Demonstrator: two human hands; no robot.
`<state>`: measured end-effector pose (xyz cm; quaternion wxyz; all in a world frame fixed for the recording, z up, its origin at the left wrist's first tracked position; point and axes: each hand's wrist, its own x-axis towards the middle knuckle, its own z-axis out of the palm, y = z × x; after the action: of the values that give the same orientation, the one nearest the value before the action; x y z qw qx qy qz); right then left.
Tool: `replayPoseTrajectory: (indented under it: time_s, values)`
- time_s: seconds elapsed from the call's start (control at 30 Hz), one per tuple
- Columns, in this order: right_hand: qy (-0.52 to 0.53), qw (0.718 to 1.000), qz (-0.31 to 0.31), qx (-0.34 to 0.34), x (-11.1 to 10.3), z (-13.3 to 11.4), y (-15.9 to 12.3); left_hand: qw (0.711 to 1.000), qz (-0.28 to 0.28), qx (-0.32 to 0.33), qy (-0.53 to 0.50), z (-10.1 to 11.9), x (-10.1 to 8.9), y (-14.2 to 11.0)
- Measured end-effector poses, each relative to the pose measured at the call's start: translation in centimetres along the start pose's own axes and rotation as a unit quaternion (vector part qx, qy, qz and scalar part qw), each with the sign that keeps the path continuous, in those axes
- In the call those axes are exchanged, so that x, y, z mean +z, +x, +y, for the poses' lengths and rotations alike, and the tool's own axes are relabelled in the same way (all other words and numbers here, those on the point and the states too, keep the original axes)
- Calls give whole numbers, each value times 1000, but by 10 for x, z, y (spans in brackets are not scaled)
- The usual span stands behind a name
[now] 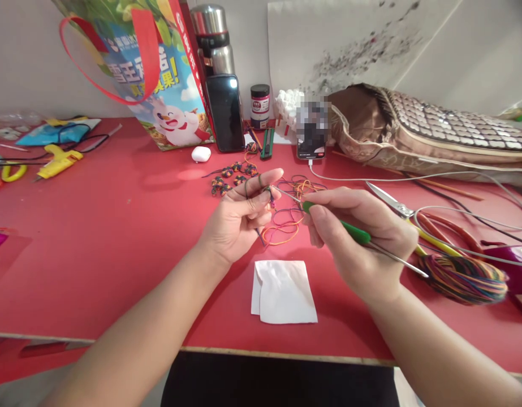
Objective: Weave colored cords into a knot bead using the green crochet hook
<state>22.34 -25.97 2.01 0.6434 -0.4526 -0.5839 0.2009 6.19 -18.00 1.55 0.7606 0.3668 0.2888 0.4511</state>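
Note:
My left hand (244,220) pinches a small piece of multicoloured crochet work (270,195) between thumb and fingertips, with yarn looped round a raised finger. In my right hand (358,232) is a crochet hook with a green handle (354,232), held like a pencil, its thin metal tip reaching to the piece. Whether the tip is inside a stitch is too small to tell. Loose multicoloured yarn (281,234) trails on the table below and behind the hands. Several small finished-looking crochet pieces (227,178) lie just beyond my left hand.
On the red table (95,237) lie a folded white paper (286,294), scissors (392,200) and a yarn skein (464,277) at right. A glue gun (59,161) is at left. Behind stand a shopping bag (171,107), two phones (225,116) and a sequined bag (447,124).

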Motion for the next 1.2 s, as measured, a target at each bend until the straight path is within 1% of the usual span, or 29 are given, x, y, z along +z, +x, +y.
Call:
replayPoseTrajectory:
  time_s: [0.17, 0.4, 0.57, 0.77, 0.93, 1.2]
  values:
    - [-2, 1000, -7, 4, -1, 1, -2, 1000, -4, 12, 25, 0, -2, -1]
    - [-10, 1000, -17, -13, -2, 0, -3, 997, 13, 56, 55, 2, 1, -2]
    - [-7, 1000, -14, -8, -1, 0, -3, 994, 17, 81, 78, 3, 1, -2]
    - [-7, 1000, -19, -6, 0, 0, -3, 992, 20, 88, 92, 3, 0, -1]
    - [1, 1000, -17, -12, -1, 0, -3, 994, 6, 86, 71, 3, 0, -1]
    - [8, 999, -23, -21, -1, 2, -3, 994, 2, 90, 61, 1, 0, 0]
